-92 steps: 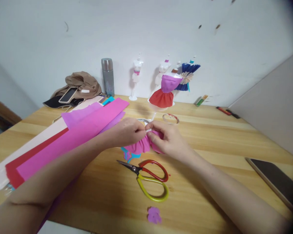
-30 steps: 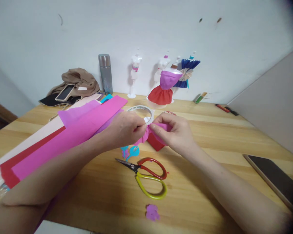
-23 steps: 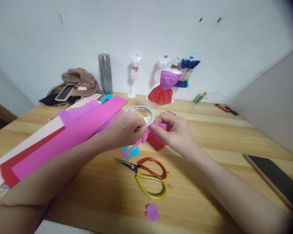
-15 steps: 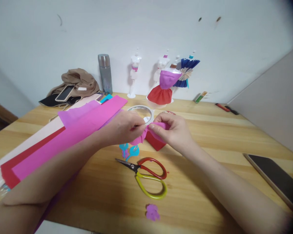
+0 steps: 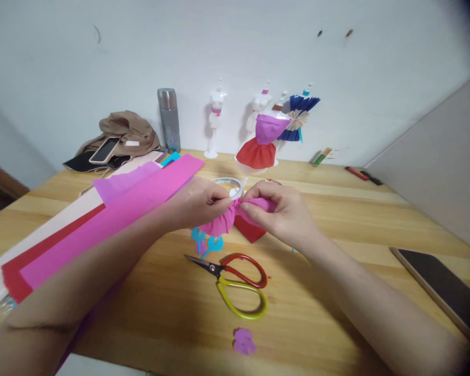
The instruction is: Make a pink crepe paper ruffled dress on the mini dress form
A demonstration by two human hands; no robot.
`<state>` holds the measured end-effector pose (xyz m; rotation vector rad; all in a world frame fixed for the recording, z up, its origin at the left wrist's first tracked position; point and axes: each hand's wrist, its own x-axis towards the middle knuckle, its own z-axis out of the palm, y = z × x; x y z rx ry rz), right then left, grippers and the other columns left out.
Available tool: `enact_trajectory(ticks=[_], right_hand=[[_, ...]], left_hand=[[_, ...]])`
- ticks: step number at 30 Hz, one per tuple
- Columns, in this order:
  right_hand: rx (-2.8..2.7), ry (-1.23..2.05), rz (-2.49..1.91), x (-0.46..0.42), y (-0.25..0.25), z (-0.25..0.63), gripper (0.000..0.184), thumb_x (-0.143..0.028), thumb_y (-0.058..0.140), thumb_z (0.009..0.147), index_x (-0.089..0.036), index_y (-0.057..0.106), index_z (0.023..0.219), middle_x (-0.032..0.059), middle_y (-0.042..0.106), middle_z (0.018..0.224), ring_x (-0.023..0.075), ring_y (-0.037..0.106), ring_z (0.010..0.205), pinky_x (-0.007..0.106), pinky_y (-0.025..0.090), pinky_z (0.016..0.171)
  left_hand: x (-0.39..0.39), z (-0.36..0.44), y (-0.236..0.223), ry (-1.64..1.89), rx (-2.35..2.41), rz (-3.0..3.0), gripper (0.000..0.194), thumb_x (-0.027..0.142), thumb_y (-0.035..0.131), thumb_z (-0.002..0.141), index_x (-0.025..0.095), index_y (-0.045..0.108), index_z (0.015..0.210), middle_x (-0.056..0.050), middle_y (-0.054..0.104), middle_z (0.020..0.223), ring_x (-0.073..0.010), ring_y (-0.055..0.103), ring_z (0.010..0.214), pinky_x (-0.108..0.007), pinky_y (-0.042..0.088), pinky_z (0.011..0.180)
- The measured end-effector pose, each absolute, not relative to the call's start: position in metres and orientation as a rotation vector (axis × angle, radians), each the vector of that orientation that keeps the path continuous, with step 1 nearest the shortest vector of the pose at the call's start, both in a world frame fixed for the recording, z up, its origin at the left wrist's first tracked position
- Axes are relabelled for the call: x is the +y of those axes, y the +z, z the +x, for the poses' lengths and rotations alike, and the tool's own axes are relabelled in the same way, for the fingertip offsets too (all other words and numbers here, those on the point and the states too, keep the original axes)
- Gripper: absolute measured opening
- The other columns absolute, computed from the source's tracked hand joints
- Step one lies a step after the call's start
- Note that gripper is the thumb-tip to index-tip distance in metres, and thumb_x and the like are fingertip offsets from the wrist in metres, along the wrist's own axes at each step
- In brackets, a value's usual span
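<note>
Table [image 5: 356, 214], pale grained wood: it is reaching back to a white wall.

Long flat paper strips in pink, red, lilac and cream [image 5: 113, 222]: they are lying overlapped at the left, partly behind our left forearm.

Left hand [image 5: 201, 203]: we are pinching thumb against forefinger, nearly closed, on pink paper; the other fingers are curling in.

Right hand [image 5: 280, 209]: we are gripping the same paper between thumb and fingers, just beside the left.

Flat dark-faced rectangular device [image 5: 434, 287]: it is lying at the right.

Crumpled brown cloth bundle [image 5: 131, 130]: it is sitting at the back left.

Small white dress forms [image 5: 218, 99]: they are standing near the wall, one wearing a lilac bodice and red skirt.

Grey metal flask [image 5: 169, 122]: it is standing beside the bundle.

Black-bladed scissors with red and yellow handles [image 5: 219, 271]: they are lying on the near side of our hands.

Bright-pink gathered paper piece [image 5: 219, 224]: we are holding it between both hands, in front of a white ring-shaped tape roll [image 5: 240, 188].

Purple flower-shaped cutout [image 5: 244, 341]: it is lying nearest us.

Round-headed blue cutouts [image 5: 215, 243]: they are lying just beyond the blades.
</note>
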<state>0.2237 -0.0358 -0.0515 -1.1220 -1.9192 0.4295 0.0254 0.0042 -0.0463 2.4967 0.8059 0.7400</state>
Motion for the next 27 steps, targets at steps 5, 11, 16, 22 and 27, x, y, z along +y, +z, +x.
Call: enact_trajectory(ticks=[5,11,16,22,27], right_hand=[[-1.909,0.45,-1.125,-0.0345,-0.0537,0.224,0.017,-0.021,0.063,0.077,-0.024,0.058,0.062,-0.0002,0.062,0.06,0.0174,0.056,0.059,0.032,0.045,0.057],[-1.901,0.51,-1.055,-0.0334,-0.0562,0.2226,0.017,-0.026,0.063,0.079,-0.023,0.058,0.063,-0.0008,0.062,0.06,0.0165,0.055,0.059,0.031,0.044,0.057],[-1.881,0.52,-1.098,-0.0337,-0.0568,0.2218,0.018,-0.026,0.063,0.079,-0.024,0.057,0.061,-0.0005,0.062,0.06,0.0179,0.057,0.058,0.032,0.045,0.056],[-1.88,0.52,-1.088,-0.033,-0.0575,0.2217,0.018,-0.026,0.063,0.079,-0.024,0.057,0.062,-0.0004,0.062,0.06,0.0183,0.058,0.059,0.033,0.045,0.056],[-1.844,0.524,-1.133,-0.0314,-0.057,0.2225,0.019,-0.026,0.063,0.079,-0.024,0.054,0.062,-0.0005,0.059,0.059,0.0169,0.055,0.056,0.031,0.043,0.053]], left_hand=[[0.0035,0.0261,-0.0465,0.752,0.829,2.499,0.032,0.019,0.042,0.082,0.019,0.025,0.056,0.005,0.026,0.055,-0.0079,0.028,0.054,-0.027,0.018,0.053],[0.0031,0.0269,-0.0473,0.749,0.836,2.555,0.03,0.017,0.043,0.081,0.018,0.028,0.055,0.005,0.028,0.054,-0.0076,0.029,0.054,-0.027,0.018,0.053],[0.0038,0.0265,-0.0491,0.787,0.826,2.577,0.031,0.016,0.043,0.081,0.018,0.026,0.055,0.005,0.027,0.054,-0.0078,0.029,0.054,-0.028,0.019,0.054],[0.0045,0.0269,-0.0498,0.807,0.805,2.59,0.032,0.016,0.043,0.083,0.018,0.026,0.056,0.005,0.027,0.054,-0.008,0.028,0.054,-0.028,0.019,0.054],[0.0041,0.027,-0.0498,0.831,0.791,2.61,0.033,0.016,0.044,0.083,0.018,0.027,0.055,0.005,0.029,0.053,-0.0081,0.028,0.054,-0.028,0.019,0.054]])
